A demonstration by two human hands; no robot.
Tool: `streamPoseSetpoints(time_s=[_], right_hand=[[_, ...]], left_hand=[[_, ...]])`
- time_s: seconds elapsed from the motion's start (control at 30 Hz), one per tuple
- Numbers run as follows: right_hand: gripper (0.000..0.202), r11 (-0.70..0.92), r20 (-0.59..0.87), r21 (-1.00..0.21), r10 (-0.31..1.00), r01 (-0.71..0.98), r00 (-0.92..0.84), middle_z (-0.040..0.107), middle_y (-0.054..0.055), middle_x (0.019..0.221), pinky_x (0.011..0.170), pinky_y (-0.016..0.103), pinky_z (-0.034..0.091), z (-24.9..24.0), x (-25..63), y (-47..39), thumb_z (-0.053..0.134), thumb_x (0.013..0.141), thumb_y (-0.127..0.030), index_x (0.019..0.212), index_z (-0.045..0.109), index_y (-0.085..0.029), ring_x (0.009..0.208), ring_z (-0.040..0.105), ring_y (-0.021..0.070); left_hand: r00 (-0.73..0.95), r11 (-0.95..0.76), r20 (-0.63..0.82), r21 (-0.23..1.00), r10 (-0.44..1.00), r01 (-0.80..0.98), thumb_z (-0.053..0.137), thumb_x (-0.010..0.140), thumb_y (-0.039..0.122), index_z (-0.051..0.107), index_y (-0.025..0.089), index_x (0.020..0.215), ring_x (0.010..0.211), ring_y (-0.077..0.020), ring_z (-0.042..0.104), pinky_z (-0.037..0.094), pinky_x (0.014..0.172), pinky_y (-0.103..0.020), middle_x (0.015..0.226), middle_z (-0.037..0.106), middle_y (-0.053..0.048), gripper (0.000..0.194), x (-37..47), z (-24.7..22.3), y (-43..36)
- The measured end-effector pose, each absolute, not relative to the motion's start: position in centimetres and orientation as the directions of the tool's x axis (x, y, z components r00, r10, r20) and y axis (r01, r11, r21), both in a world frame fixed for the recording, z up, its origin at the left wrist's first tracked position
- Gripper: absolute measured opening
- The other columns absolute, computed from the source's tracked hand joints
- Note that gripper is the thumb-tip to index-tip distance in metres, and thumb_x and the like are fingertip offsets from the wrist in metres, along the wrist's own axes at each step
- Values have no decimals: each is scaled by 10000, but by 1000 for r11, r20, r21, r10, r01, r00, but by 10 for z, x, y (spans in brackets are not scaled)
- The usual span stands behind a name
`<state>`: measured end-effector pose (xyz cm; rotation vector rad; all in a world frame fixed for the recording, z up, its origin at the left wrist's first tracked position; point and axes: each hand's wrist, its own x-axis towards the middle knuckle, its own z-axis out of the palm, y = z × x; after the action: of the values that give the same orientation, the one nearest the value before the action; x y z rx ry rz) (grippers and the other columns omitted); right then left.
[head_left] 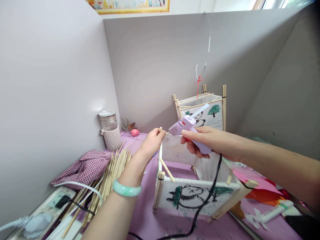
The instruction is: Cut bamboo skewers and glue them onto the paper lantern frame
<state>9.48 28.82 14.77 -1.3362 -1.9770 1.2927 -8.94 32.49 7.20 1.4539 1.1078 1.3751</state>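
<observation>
My right hand (200, 140) is wrapped around a lilac hot glue gun (183, 125) with a pale glue stick jutting from its back. The gun's nozzle points left, just above the far left corner of a square lantern (197, 200) made of wooden sticks and white paper. My left hand (155, 139) pinches that corner of the lantern; the exact contact is partly hidden by the fingers. On the lantern's near panel is a black and green drawing. One short stick (167, 170) slants across its near left corner. The gun's black cord (211, 190) hangs down in front of the panel.
Behind stands another lantern (215, 111) with panda drawings and a wire hook. Left are thin wooden sticks (112, 180), a checked cloth (85, 166), a jar (110, 130) and a power strip (55, 200). Coloured paper (262, 183) lies right. Grey partitions (155, 66) enclose the desk.
</observation>
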Motion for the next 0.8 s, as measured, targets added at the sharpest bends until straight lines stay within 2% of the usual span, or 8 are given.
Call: streamPoseSetpoints(time_s=[0.47,0.8], right_hand=[[384,87,-145,-882,885,463,-442,578,18,641,413,215,335,141,94,290,553,844,-559,832,583,-176,501,482,111],[379,164,-94,-846,891,508,-444,632,43,704,427,229,350,135,93,288,514,868,-542,844,601,-174,517,490,116]], left_hand=[[14,-279,279,958,960,67,549,782,281,541,174,675,715,-162,496,376,668,-264,717,543,-4,151,-90,70,327],[1,-285,287,953,958,101,554,770,285,515,178,642,677,-149,452,343,640,-260,670,497,15,171,-90,73,323]])
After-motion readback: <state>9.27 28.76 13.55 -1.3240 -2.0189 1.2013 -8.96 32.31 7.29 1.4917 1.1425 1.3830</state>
